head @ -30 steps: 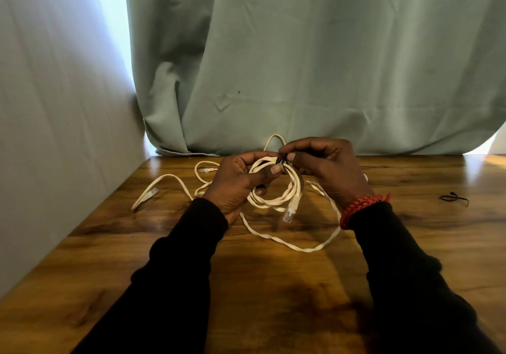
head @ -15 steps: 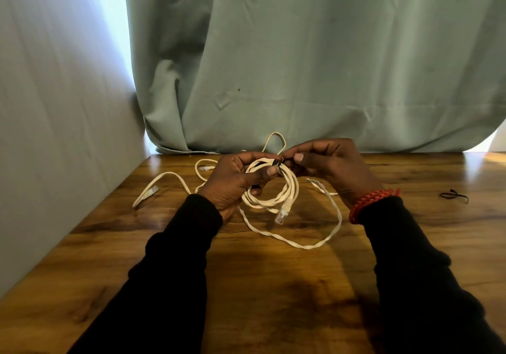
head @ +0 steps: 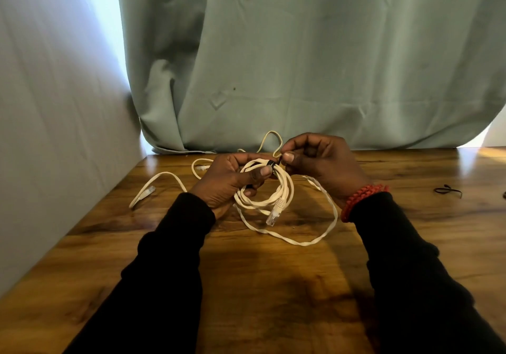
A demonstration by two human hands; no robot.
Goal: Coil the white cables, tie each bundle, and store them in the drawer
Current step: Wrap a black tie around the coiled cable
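My left hand (head: 230,181) grips a coiled bundle of white cable (head: 284,189) just above the table, thumb pressed on its top. A clear plug (head: 275,214) dangles from the coil. My right hand (head: 320,159) pinches a thin black tie (head: 272,164) wrapped over the top of the coil. A loose white cable (head: 309,240) loops on the table beneath my hands. Another white cable end with a plug (head: 149,190) lies to the left. No drawer is in view.
A wooden table (head: 273,285) carries everything. A second black tie (head: 447,190) lies at the far right. A grey wall (head: 54,134) closes the left side and a green curtain (head: 301,66) hangs behind the table.
My right hand has drawn slightly right and up with the black tie, and the coil has lifted a little in my left hand.
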